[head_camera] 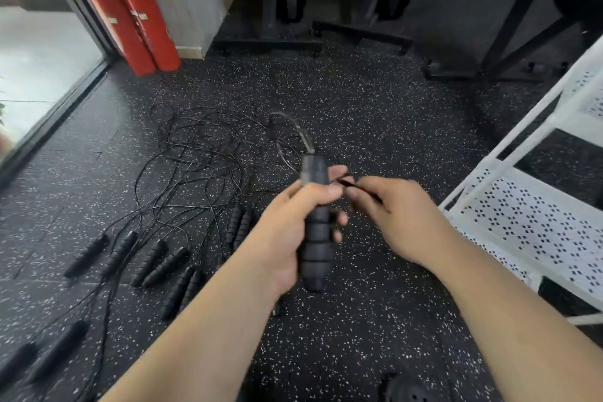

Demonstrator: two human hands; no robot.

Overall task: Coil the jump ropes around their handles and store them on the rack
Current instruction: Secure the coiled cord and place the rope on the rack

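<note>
Head view: left hand (290, 225) fingers curled tight round the black foam handle (315, 232), held upright. Right hand (398, 215) pinches the cord (350, 185) just right of the left fingertips. Looks like the winding step, early: no turns visible on the grip. Next: carry cord round the handle, keep tension. Rack (522, 225) sits right of the right fingers; other ropes (195, 153) tangled on the floor beyond

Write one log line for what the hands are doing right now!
left hand grips handle | right hand pinches cord beside it | other ropes loose on floor | rack at right
</note>
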